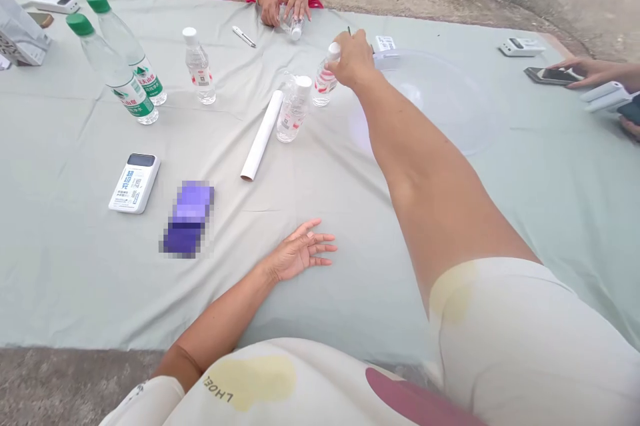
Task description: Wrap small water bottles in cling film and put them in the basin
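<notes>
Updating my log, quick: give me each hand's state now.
Left hand: open, holding nothing.
Right hand: at the top of a bottle; whether it grips cannot be told.

Tally: four white-capped bottles are showing. Two green-capped bottles are standing. Three white devices with dark displays are lying out. One white tube, one white pen, one blurred purple object and one translucent round item are also lying on the single tablecloth.

I make out H and O on the wearer's white shirt, 山 on a green-capped bottle, power bank's blue print too small for me.
</notes>
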`<state>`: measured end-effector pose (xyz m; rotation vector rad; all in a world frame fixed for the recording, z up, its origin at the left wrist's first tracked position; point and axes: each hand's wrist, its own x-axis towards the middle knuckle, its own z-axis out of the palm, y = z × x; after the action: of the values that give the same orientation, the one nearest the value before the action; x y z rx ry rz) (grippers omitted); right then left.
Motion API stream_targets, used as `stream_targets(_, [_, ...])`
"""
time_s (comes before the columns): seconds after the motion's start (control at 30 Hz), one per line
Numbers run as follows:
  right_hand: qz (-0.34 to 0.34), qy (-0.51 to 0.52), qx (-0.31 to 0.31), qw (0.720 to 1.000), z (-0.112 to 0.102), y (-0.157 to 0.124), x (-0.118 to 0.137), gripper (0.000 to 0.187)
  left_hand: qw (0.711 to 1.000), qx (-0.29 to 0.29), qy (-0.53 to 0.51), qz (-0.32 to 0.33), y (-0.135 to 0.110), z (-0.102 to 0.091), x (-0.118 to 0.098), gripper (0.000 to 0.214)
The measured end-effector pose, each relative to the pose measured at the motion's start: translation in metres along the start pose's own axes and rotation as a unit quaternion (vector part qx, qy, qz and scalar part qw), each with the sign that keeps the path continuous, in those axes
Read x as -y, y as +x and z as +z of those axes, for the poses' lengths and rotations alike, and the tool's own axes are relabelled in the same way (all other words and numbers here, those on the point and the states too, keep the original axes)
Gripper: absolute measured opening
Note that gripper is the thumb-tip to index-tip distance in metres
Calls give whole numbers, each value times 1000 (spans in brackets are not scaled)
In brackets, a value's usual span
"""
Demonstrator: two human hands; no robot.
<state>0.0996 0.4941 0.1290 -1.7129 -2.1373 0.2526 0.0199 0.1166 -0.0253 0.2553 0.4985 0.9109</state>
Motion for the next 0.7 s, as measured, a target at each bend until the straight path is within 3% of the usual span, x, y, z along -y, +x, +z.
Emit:
stream_targets(0.17, [-25, -35, 30, 999, -9, -44, -2, 34, 1000, -5, 5, -4, 0, 1, -2, 49])
stream_targets(0.33, [-49, 11, 55, 997, -27, -115, -11, 29, 1000, -5, 1, -5, 0, 1, -2, 50])
stream_targets(0.53, [-75, 155, 153, 973, -50, -209, 1, 31, 1000, -16, 2, 8, -2, 3, -3, 79])
stream_targets(0.63, [-72, 161, 211, 961, -61, -223, 3, 34, 1000, -21, 13, 12, -4, 6, -6, 85])
stream_targets(0.7, [-74, 165, 221, 958, -69, -209, -9, 31, 999, -23, 19, 11, -5, 8, -8, 86])
